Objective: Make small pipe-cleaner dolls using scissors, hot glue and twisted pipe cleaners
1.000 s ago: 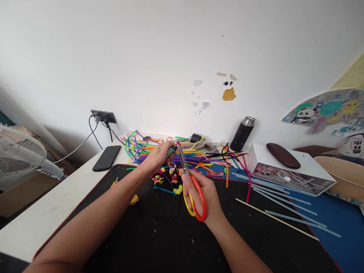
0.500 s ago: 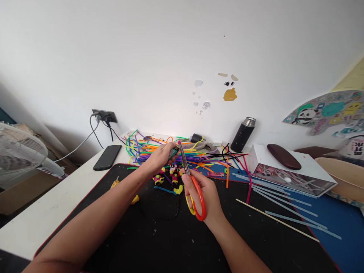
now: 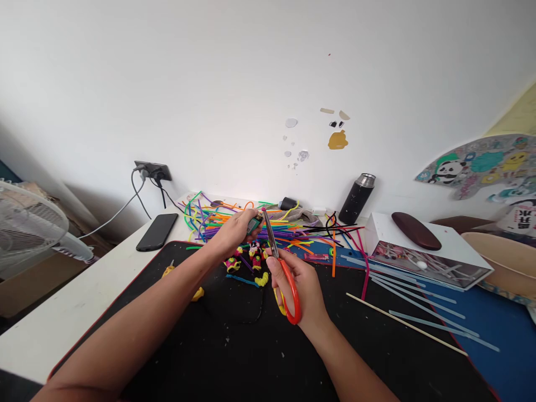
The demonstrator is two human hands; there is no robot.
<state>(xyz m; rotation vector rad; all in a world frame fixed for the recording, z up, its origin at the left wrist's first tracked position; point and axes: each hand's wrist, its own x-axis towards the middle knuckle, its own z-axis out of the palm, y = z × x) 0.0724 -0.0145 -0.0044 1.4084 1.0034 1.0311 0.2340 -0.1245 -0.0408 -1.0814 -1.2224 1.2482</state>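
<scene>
One white bench (image 3: pixel 71 307) carries a black mat (image 3: pixel 234 357), with coloured pipe cleaners (image 3: pixel 288 228) heaped behind it. Above the mat, the right hand (image 3: pixel 307 287) curls through the handles of scissors (image 3: pixel 271 239), blades together, tips near the left hand (image 3: pixel 235 229). That one is closed around a green lighter (image 3: pixel 253 224). At the scissor tips sits a tiny pink piece (image 3: pixel 263 210), right beside the lighter's top.

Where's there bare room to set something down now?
Most room: the front of the black mat, between the forearms and nearer than the black cord, despite scraps. Also the white desktop left of the mat, nearer than the phone. Crowded: behind the scissors, where pipe cleaners pile up, and at right, with a wooden stick and translucent sticks.
</scene>
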